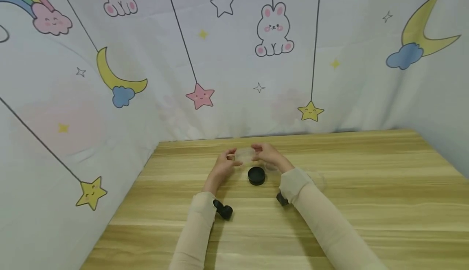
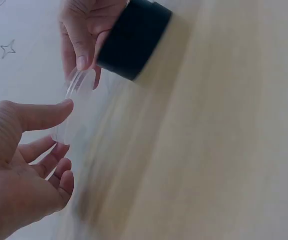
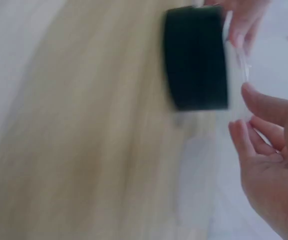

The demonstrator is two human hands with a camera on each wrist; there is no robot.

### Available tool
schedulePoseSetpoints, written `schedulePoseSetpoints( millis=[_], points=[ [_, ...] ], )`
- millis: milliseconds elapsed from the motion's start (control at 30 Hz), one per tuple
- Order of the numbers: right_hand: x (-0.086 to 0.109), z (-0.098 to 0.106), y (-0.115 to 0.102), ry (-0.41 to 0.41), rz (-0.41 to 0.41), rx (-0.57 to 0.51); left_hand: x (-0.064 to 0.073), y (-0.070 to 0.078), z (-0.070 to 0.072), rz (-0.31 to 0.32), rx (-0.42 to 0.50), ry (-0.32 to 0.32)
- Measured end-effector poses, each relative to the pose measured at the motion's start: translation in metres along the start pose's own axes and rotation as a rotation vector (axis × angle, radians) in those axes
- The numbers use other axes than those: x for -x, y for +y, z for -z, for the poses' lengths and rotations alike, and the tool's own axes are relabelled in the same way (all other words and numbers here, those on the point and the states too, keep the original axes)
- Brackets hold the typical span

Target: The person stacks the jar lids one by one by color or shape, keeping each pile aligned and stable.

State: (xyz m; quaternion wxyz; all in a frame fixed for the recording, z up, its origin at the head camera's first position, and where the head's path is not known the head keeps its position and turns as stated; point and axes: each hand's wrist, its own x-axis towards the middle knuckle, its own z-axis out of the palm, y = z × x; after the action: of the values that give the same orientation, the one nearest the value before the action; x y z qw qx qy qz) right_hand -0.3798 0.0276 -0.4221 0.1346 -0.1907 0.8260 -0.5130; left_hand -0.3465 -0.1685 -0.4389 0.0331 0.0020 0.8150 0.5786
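A clear, shallow round plastic piece (image 1: 244,155), perhaps a lid or small dish, is held on edge between both hands at the back of the table. My left hand (image 1: 223,165) pinches its left side, thumb on top and fingertips beneath in the left wrist view. On the opposite side, my right hand (image 1: 270,155) grips the rim between thumb and fingers. Just nearer than the hands, a black round container (image 1: 256,176) with an open-looking top sits on the table; it looms large in the right wrist view.
Another clear round piece (image 1: 271,167) lies partly under the right hand. Farther right, a faint transparent shape (image 1: 318,180) shows beside the right sleeve. Wood-grain table (image 1: 384,205) meets a printed curtain (image 1: 234,111) behind. A black wrist camera (image 1: 223,210) is on the left wrist.
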Motion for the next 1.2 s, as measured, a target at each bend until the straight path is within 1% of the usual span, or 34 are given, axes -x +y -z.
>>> schedulePoseSetpoints(
  millis=[167,300,400,533,700,833,1000,1133,1200],
  points=[
    [0.001,0.007,-0.010,0.035,0.039,-0.057,0.001,0.014,0.003,-0.023,0.050,0.028],
    [0.008,0.015,-0.019,0.046,0.068,-0.100,0.002,0.028,0.004,-0.041,0.131,0.040],
    [0.013,0.022,-0.026,0.047,0.096,-0.120,0.005,0.040,0.005,-0.071,0.206,0.051],
    [0.022,0.031,-0.036,0.062,0.131,-0.156,0.010,0.054,0.004,-0.113,0.267,0.055],
    [0.037,0.042,-0.044,0.081,0.140,-0.203,0.019,0.068,-0.003,-0.173,0.321,0.039],
    [0.047,0.050,-0.046,0.085,0.152,-0.243,0.024,0.076,-0.011,-0.210,0.379,0.031],
    [0.060,0.061,-0.048,0.093,0.176,-0.284,0.031,0.088,-0.020,-0.232,0.434,-0.004],
    [0.071,0.071,-0.048,0.099,0.176,-0.304,0.034,0.095,-0.028,-0.248,0.444,-0.043],
    [0.077,0.076,-0.048,0.098,0.176,-0.292,0.037,0.097,-0.033,-0.252,0.453,-0.056]
  ],
)
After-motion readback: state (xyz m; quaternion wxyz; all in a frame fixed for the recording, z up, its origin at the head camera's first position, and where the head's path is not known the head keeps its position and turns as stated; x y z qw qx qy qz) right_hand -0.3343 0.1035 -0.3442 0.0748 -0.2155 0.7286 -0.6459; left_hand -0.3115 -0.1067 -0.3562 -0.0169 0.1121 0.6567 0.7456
